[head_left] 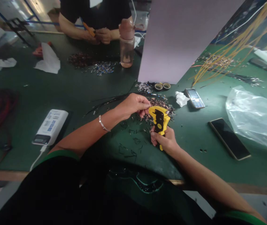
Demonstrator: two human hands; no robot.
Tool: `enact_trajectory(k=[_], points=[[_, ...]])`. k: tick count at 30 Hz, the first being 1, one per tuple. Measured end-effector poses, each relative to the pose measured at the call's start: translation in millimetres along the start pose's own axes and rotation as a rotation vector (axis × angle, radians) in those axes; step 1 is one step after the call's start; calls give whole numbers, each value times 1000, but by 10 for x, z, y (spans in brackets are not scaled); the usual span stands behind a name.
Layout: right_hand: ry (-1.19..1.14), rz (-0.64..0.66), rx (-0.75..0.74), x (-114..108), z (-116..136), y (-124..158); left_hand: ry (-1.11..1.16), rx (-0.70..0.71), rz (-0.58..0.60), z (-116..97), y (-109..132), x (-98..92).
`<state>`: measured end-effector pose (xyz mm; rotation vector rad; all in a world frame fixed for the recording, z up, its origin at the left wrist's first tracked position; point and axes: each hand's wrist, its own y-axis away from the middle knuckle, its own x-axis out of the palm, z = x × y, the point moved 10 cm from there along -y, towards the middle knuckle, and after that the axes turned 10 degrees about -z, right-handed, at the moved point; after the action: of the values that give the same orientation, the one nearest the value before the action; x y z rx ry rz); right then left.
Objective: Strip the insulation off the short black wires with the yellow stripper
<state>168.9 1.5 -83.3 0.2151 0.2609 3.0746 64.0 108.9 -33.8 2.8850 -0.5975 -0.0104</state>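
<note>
My right hand [163,140] grips a yellow and black automatic wire stripper [159,120] by its handle, with the jaw end pointing up and to the left. My left hand [133,104] is pinched close to the stripper's upper end, and anything between its fingers is too thin to make out. Just behind both hands lies a heap of short crimped wire pieces [158,103]. Black wire offcuts [130,147] are scattered on the green work mat [194,162] below my hands.
Around my hands lie a white power bank [50,127], a keypad phone [194,97], a smartphone [229,138] and a plastic bag [255,118]. A white partition board [187,40] rises ahead. Across the table, a co-worker's hands [98,35] hold an orange-handled tool.
</note>
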Motion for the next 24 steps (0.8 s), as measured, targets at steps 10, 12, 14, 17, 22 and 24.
enact_trajectory(k=[10,12,14,17,22,24], points=[[-149,-16,-116,-146,247,-63,-111,139,-121,-187,145,10],[-186,-33,-133,-171,296,-80,-161,176,-124,-210,191,50],[-217,-49,-145,-186,343,-90,-200,206,-120,-208,236,99],[-232,-77,-144,-204,379,-96,-263,235,-111,-170,302,192],[-180,-136,-128,-267,352,-105,-260,235,-9,-117,430,423],[-172,-137,-133,-277,344,-103,-215,207,48,-95,469,501]])
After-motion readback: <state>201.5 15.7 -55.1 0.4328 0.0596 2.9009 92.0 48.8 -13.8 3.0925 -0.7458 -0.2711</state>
